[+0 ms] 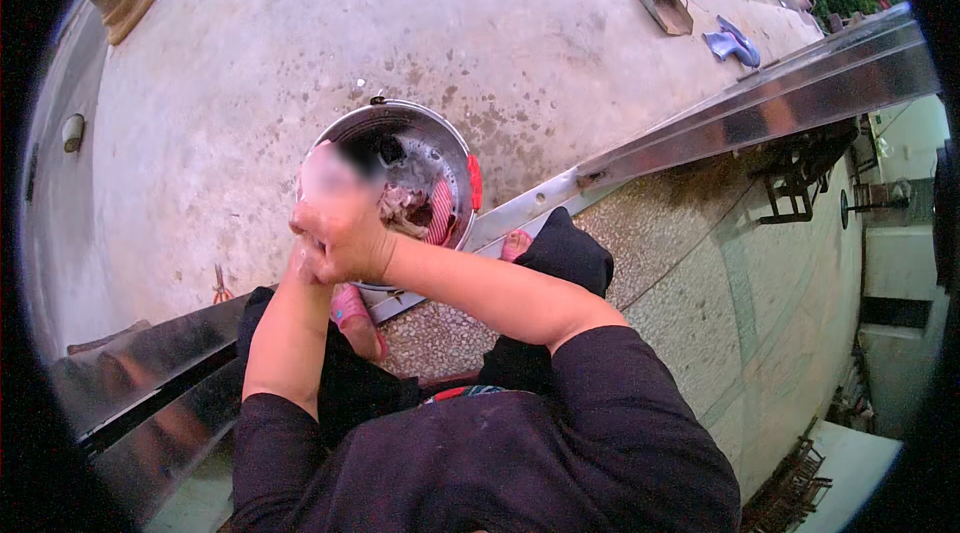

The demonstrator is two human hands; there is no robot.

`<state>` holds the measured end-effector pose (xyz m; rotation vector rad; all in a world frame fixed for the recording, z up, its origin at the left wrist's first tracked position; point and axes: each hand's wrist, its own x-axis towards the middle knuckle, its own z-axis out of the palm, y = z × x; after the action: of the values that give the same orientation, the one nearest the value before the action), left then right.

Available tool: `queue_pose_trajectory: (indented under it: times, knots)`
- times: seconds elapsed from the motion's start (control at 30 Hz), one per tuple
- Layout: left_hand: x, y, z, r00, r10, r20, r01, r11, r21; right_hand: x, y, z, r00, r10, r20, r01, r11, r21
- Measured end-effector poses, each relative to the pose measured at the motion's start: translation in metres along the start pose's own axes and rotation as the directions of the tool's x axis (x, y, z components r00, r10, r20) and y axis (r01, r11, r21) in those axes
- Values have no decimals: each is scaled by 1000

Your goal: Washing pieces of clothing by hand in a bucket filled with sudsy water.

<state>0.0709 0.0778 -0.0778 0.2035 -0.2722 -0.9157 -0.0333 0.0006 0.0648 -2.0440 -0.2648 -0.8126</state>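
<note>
Judging remotely, I'd call the crumpled greyish-pink cloth point(404, 205) right of the curled right hand point(346, 237) soft, slippery, best bunched mid-fold; left hand point(322, 183) blurred (either's grasp I can't tell).

Striped pink cloth point(440, 209), silvery bucket point(450, 145)

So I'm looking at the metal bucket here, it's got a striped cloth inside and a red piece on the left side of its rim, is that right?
Not quite: the red piece is on the right side of the rim of the metal bucket, not the left, as the head view shows. The striped cloth is indeed inside.
</note>
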Motion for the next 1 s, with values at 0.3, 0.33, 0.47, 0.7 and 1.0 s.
queue_pose_trajectory:
  times: [0.3,0.33,0.47,0.7,1.0]
  knots:
    - [3,-14,15,910,293,-292,-58,789,611,-3,41,19,983,108,-145,-127,984,-123]
    - [6,3,10,1000,-14,6,12,958,286,-5,11,16,1000,-13,-1,13,989,-150]
    - [10,-31,53,853,187,-488,-1,934,357,0,62,-3,965,213,-155,-228,970,-83]
    - [26,-30,131,749,-60,-660,540,632,556,23,138,-31,855,475,-210,-341,819,461]
    - [37,54,109,841,294,-454,-130,925,358,-7,105,-45,511,556,656,-829,520,205]
